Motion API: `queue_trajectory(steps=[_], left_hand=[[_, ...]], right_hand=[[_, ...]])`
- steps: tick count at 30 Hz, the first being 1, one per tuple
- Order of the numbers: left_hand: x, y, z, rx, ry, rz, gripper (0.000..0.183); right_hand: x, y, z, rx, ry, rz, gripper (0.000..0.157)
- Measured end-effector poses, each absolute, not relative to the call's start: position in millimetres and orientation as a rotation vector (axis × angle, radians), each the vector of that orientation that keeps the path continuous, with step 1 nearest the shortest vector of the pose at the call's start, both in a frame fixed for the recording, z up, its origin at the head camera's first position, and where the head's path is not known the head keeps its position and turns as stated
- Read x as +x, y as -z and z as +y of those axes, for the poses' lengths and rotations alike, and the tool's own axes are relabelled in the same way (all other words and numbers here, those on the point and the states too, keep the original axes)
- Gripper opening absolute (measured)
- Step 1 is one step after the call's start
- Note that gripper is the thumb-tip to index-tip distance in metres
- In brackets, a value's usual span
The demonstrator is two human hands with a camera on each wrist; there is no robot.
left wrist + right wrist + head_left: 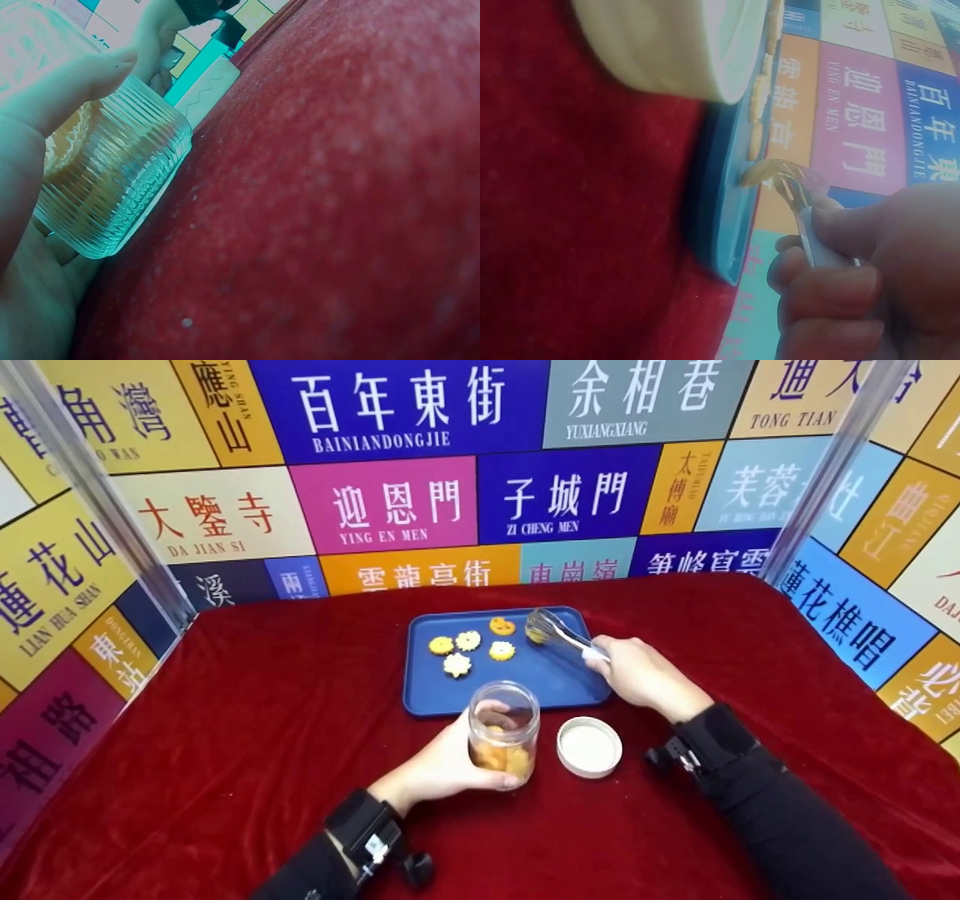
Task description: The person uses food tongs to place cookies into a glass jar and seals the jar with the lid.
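My left hand (450, 761) grips a clear glass jar (504, 727), its mouth uncovered, with golden biscuits (501, 757) in the lower part. Ribbed glass shows in the left wrist view, the thumb across the jar's side. Over the right part of a blue tray (435, 697), my right hand (641, 671) holds metal tongs (566, 636) by their white handle. The slotted tips are at a biscuit (757, 174); whether it is lifted off the tray I cannot tell. Several flower-shaped biscuits (457, 664) and a pretzel-shaped one (502, 625) lie on the tray.
A cream-coloured round lid (589, 747) lies right of the jar, in front of the tray. Red velvet cloth (285, 720) covers the table. Behind stands a wall (382, 510) of coloured panels with Chinese lettering, and metal posts (825, 465) rise at the back corners.
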State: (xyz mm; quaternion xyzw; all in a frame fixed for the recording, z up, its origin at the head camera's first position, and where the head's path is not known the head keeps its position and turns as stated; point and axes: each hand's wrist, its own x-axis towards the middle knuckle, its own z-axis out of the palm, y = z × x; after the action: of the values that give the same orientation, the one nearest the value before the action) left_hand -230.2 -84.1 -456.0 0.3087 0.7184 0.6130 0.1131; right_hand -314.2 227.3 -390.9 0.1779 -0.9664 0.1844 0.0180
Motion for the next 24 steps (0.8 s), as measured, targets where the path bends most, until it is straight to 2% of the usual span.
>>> queue_trajectory(steps=[6, 16, 24], left_hand=[[-229, 455, -84, 0.898, -1.794, 2.111, 0.091], [-229, 455, -84, 0.892, -1.800, 2.115, 0.088], [-230, 457, -84, 0.889, -1.796, 2.125, 0.089]], right_hand=[[-306, 387, 236, 0.602, -0.637, -2.979, 0.017], [-307, 375, 254, 0.579, -1.354, -3.186, 0.034], [-311, 379, 267, 0.503, -1.375, -3.219, 0.036]])
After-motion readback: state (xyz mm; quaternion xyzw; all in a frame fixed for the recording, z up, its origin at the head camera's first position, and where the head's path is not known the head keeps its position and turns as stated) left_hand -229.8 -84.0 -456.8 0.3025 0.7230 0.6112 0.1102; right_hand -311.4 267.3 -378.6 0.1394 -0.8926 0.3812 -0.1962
